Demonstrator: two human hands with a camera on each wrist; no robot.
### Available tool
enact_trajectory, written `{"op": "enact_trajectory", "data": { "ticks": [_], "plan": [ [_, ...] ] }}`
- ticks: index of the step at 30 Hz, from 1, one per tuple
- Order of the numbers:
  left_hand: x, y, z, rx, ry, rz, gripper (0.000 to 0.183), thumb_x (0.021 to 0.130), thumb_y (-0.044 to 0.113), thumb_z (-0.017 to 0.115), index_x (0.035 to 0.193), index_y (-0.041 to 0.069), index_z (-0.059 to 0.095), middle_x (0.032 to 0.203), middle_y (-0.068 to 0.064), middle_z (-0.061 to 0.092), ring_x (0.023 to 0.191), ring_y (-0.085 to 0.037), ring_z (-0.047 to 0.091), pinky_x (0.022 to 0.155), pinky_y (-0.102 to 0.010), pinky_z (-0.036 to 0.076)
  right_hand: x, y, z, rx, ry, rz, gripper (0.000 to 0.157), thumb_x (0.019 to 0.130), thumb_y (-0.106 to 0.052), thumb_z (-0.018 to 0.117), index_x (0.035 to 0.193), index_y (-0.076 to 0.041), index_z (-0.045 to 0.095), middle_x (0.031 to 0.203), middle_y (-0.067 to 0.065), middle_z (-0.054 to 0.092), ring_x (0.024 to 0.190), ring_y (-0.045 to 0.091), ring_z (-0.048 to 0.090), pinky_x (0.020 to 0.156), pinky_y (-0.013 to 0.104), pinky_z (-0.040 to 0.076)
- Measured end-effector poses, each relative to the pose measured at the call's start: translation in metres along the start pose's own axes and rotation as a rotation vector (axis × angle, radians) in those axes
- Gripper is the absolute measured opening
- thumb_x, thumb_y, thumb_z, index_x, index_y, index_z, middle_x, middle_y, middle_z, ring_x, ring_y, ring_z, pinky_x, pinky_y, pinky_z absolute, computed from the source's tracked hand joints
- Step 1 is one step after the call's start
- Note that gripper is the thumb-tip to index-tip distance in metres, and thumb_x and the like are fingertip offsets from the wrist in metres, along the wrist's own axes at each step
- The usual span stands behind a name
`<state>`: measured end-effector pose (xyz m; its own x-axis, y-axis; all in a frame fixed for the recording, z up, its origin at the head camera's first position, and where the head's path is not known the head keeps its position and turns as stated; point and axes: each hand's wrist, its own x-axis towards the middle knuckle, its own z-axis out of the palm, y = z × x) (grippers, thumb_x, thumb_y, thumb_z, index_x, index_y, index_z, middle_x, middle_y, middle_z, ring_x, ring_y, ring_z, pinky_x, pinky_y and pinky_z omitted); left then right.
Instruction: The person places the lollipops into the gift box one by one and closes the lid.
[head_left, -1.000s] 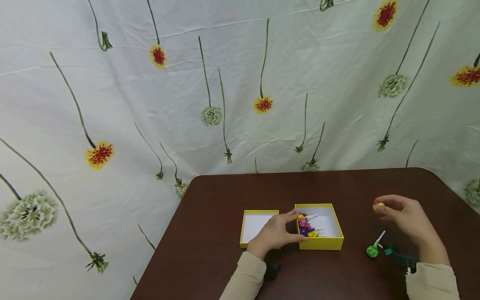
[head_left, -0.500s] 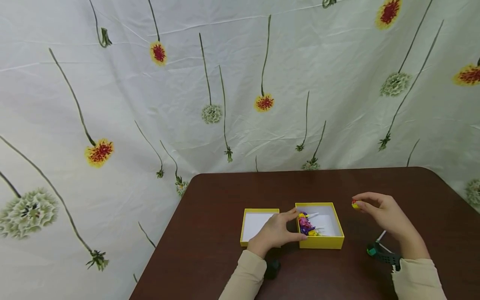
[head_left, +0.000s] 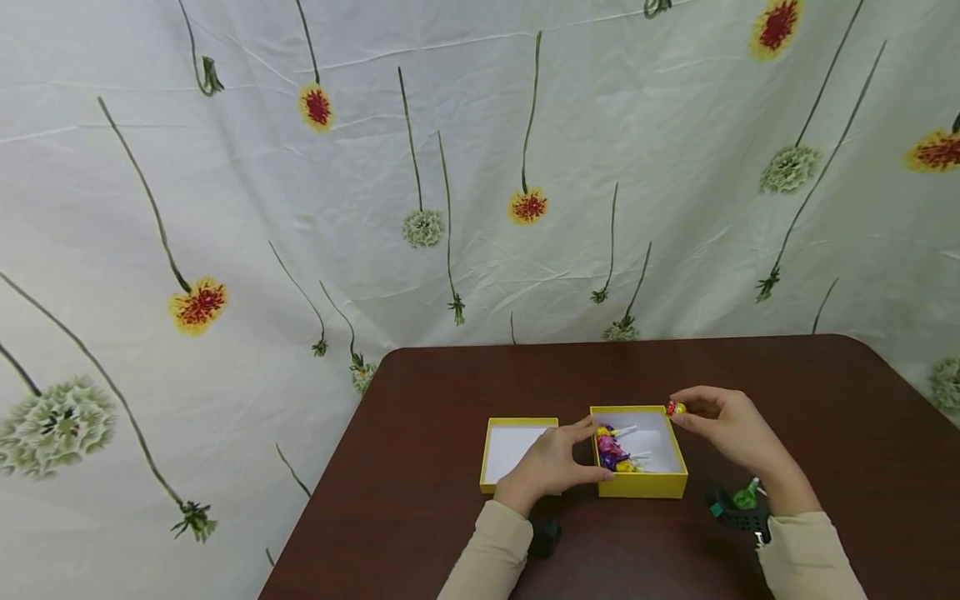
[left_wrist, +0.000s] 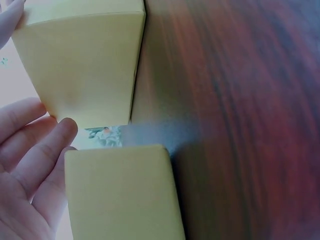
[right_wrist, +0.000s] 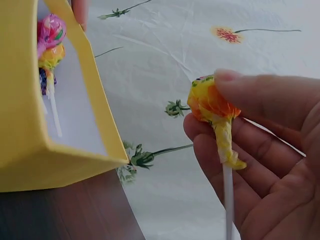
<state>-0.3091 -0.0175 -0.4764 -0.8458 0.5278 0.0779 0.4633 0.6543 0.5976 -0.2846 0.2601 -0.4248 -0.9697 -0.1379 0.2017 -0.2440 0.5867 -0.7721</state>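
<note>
My right hand pinches a red-and-yellow wrapped lollipop by its candy end, at the far right corner of an open yellow box. In the right wrist view the lollipop sits between thumb and fingers, its white stick pointing down. My left hand holds the box at its left side, thumb at the front corner and fingers towards the back. Several lollipops in purple, pink and yellow wrappers lie along the box's left wall, sticks to the right. The left wrist view shows fingertips touching the box's outer side.
A shallow yellow lid, white inside, lies left of the box, partly behind my left hand. A green lollipop lies on the dark brown table by my right wrist. Behind the table hangs a flower-print white cloth.
My right hand has moved left with the red-and-yellow lollipop, from the table's right side to the box's right edge. My left hand and the box have stayed in place.
</note>
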Motion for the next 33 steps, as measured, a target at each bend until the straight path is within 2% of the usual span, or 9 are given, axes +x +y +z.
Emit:
{"op": "enact_trajectory", "data": {
  "ticks": [5,9,17,21,26,33],
  "plan": [
    [0.000,0.001,-0.001,0.002,0.002,-0.002,0.080,0.083,0.052,0.078,0.150,0.018,0.049,0.156,0.000,0.044,0.142,-0.023,0.046,0.113,-0.039,0.044,0.000,-0.005,0.003,0.002,0.014,-0.038,0.025,0.090,-0.004,0.072,0.115,0.000,0.071,0.110,0.019,0.071,0.090,0.023,0.071,0.073,0.029,0.062],
    [0.001,0.001,0.000,0.017,0.002,-0.008,0.080,0.083,0.053,0.077,0.150,0.019,0.049,0.156,0.000,0.044,0.141,-0.022,0.047,0.111,-0.037,0.045,0.002,-0.008,0.008,0.010,-0.008,-0.059,0.023,0.090,-0.001,0.072,0.113,-0.002,0.072,0.108,0.016,0.071,0.089,0.021,0.068,0.074,0.026,0.061],
    [0.000,0.002,-0.001,0.012,0.003,-0.002,0.079,0.084,0.053,0.077,0.149,0.017,0.050,0.156,-0.002,0.044,0.140,-0.022,0.049,0.108,-0.033,0.048,0.007,-0.011,0.026,0.017,-0.113,-0.144,0.017,0.089,-0.006,0.073,0.107,-0.003,0.074,0.103,0.010,0.073,0.089,0.019,0.067,0.078,0.025,0.059],
    [0.000,0.002,0.000,0.009,0.002,0.003,0.079,0.084,0.053,0.076,0.149,0.017,0.050,0.156,-0.002,0.044,0.139,-0.022,0.049,0.107,-0.033,0.049,0.009,-0.012,0.032,0.037,-0.160,-0.138,0.020,0.090,-0.008,0.074,0.108,-0.001,0.075,0.106,0.013,0.074,0.089,0.019,0.067,0.076,0.024,0.059],
    [0.001,0.001,-0.001,-0.002,0.001,0.010,0.079,0.084,0.052,0.077,0.149,0.016,0.050,0.156,-0.003,0.043,0.138,-0.023,0.050,0.107,-0.033,0.049,0.011,-0.009,0.041,0.090,-0.242,-0.132,0.016,0.089,-0.007,0.074,0.105,-0.002,0.074,0.100,0.011,0.073,0.084,0.015,0.067,0.072,0.021,0.058],
    [0.001,0.001,-0.001,-0.009,-0.001,0.019,0.079,0.084,0.050,0.078,0.149,0.013,0.050,0.157,-0.004,0.042,0.138,-0.024,0.050,0.105,-0.032,0.051,0.015,-0.005,0.055,0.185,-0.373,-0.136,0.015,0.090,-0.005,0.073,0.104,0.002,0.072,0.094,0.011,0.072,0.079,0.017,0.070,0.068,0.025,0.058]
  ]
}}
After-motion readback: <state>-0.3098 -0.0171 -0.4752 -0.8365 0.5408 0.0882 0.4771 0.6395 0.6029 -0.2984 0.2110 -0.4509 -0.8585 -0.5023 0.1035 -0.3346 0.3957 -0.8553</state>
